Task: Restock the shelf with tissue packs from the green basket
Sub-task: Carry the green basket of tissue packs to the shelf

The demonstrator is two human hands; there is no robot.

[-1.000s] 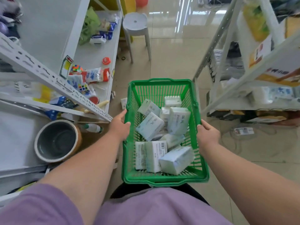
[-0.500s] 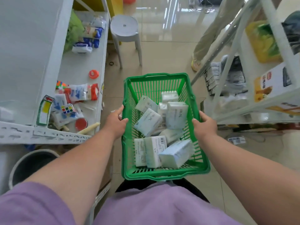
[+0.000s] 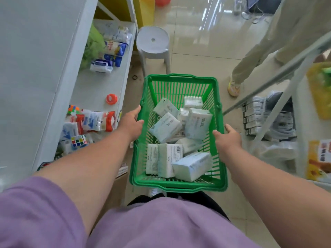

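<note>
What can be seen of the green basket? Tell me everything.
The green basket is a rectangular plastic carrier with slatted walls, a slotted floor and a thick rolled rim. It is held level above the tiled floor, in front of the person's body. The left hand grips its left rim and the right hand its right rim. Inside, white and pale blue tissue packs lie jumbled, some flat, some on edge.

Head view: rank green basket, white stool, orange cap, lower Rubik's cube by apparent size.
1. green basket
2. white stool, though it sits farther from the camera
3. lower Rubik's cube and orange cap: look alike, no ranking
</note>
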